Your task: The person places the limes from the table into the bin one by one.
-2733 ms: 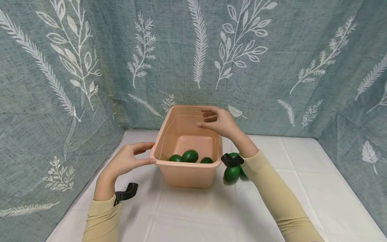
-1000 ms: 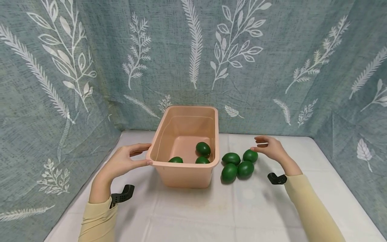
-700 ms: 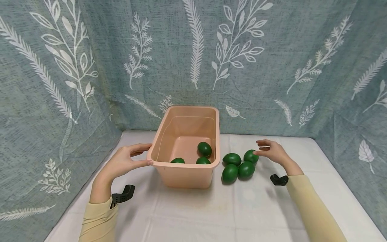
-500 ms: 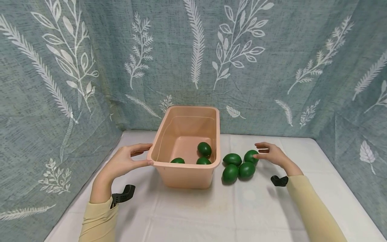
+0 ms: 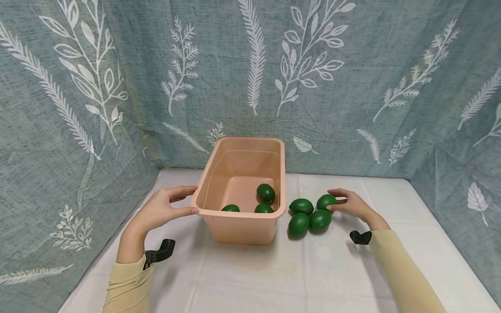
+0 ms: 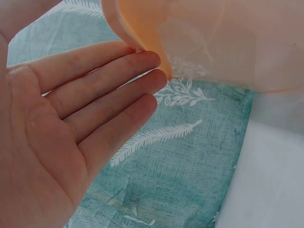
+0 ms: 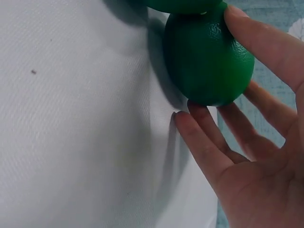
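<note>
My left hand point(image 5: 166, 208) rests against the left front corner of a peach plastic bin point(image 5: 240, 227), thumb low and fingers higher. In the left wrist view its fingers point(image 6: 118, 90) are straight, with tips at the bin's rim point(image 6: 124, 28). On the right, my right hand point(image 5: 352, 205) has thumb and fingers around a dark green lime point(image 5: 325, 202). The right wrist view has the thumb on one side of that lime point(image 7: 209, 61) and fingertips at its other end. More limes lie beside it: one behind left point(image 5: 301, 206), two in front.
Inside the bin, three limes show, one point(image 5: 265, 192) fully and two partly hidden by the front wall. A white cloth point(image 5: 250, 278) covers the table. Blue-green leaf-patterned fabric point(image 5: 227, 100) hangs behind and at both sides.
My right hand has moved from above the bin to the limes on the right, then lowered around the farthest right one. The left hand has stayed at the bin's corner.
</note>
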The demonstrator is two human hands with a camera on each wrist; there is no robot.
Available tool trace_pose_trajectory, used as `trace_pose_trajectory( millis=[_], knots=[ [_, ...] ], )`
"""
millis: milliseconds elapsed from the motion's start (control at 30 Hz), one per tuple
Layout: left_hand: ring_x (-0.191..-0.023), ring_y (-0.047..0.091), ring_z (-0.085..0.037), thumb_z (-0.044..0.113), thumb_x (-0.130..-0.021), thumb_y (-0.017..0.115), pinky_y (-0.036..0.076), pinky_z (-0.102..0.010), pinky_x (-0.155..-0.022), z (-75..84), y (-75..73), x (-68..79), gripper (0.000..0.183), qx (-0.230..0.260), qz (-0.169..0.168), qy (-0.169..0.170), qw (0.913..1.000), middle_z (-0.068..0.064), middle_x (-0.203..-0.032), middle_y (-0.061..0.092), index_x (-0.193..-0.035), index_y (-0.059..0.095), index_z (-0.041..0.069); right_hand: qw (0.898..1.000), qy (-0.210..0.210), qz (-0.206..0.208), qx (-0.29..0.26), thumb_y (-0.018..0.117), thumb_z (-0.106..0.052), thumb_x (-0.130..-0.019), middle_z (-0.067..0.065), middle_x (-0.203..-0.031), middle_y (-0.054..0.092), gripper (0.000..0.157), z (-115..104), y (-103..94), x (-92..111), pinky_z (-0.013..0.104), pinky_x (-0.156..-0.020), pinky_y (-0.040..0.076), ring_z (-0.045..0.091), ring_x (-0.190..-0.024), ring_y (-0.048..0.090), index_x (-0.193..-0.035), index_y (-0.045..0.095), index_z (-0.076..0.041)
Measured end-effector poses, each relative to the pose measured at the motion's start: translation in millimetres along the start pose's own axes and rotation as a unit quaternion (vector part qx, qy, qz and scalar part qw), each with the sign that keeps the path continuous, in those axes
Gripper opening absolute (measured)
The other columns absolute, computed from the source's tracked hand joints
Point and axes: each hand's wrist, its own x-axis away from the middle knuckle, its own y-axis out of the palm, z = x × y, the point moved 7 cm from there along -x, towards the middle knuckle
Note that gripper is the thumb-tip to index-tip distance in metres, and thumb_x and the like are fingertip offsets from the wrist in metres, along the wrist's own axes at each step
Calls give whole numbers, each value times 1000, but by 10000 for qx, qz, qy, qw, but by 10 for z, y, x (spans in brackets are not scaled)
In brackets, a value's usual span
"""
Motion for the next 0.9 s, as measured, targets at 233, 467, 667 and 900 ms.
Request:
trace_pose_trajectory(
  millis=[233,467,667,900],
  knots=[
    [-124,52,-33,42,-80,75,46,-48,-103,2,0,10,64,39,-14,-65,10000,-5,-134,57,-134,55,14,9999,137,30,-42,73,-34,-84,25,-138,46,70,54,9,13,49,-99,49,42,-121,52,-140,44,-4],
    [-124,52,-33,43,-79,75,46,-47,-103,10,12,0,65,18,-11,-66,10000,-6,-134,57,-134,56,14,10000,61,-33,34,72,-35,-84,23,-140,46,67,41,35,15,48,-98,50,40,-121,53,-138,47,-5],
    [-123,52,-34,42,-80,74,46,-48,-103,20,12,-2,64,-2,-6,-29,10000,-7,-134,57,-134,55,13,10000,13,3,97,72,-36,-84,23,-134,50,63,11,42,14,46,-92,52,39,-114,57,-135,50,-6],
    [-123,53,-33,41,-81,74,46,-47,-103,37,-3,6,63,-45,11,-34,10000,-7,-133,57,-133,56,13,9998,140,132,-45,73,-38,-83,21,-133,51,63,42,54,15,39,-88,55,39,-114,57,-134,52,-7]
  ],
)
